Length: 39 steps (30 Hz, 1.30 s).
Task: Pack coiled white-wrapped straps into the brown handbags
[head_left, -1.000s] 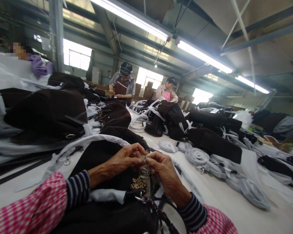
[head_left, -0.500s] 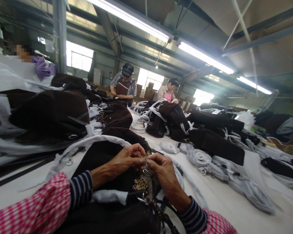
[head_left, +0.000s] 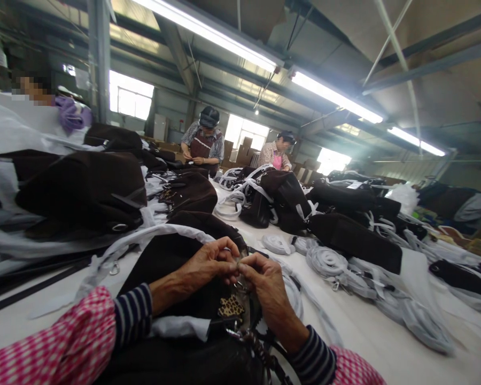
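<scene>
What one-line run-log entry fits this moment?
left hand: pinching metal fitting | right hand: pinching same fitting | below: brown bag, leopard tag | surface: white table

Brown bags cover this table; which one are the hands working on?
The brown bag closest to the camera, beneath the left hand and right hand, which pinch a small fitting above its leopard-print tag.

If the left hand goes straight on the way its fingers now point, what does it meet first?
Probably the right hand: the left hand points at it, and their fingertips meet on a small part above the dark bag. What that part is, I cannot tell.
</scene>
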Tool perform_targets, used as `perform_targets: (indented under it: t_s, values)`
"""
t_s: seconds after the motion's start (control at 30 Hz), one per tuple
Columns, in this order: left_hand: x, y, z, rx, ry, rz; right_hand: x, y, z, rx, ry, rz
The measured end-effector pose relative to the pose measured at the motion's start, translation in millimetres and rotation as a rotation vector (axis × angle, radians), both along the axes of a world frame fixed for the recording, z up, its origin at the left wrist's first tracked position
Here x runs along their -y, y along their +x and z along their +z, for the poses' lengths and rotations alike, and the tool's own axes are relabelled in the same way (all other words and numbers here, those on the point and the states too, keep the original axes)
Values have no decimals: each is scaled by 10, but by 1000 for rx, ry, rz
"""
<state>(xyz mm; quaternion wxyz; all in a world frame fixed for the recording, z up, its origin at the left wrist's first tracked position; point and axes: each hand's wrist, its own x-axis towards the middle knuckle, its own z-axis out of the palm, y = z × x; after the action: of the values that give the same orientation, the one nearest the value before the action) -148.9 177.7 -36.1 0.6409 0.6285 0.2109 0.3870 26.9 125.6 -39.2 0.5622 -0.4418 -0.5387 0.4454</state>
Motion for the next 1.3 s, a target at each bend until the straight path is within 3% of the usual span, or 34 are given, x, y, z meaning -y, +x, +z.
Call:
perform_targets:
  t_s: [0.33, 0.6, 0.87, 1.3]
  values:
    - [-7, -41, -41, 23, -67, 19, -19, -31, -22, 19, -28, 29]
    - [-52, -27, 1, -120, 73, 66, 11, -70, 9, -39, 38, -6]
    - [-8, -86, 55, -208, 193, 0, 28, -40, 9, -57, 31, -7]
    - [31, -50, -40, -195, 181, 55, 40, -68, -41, -31, -8, -16]
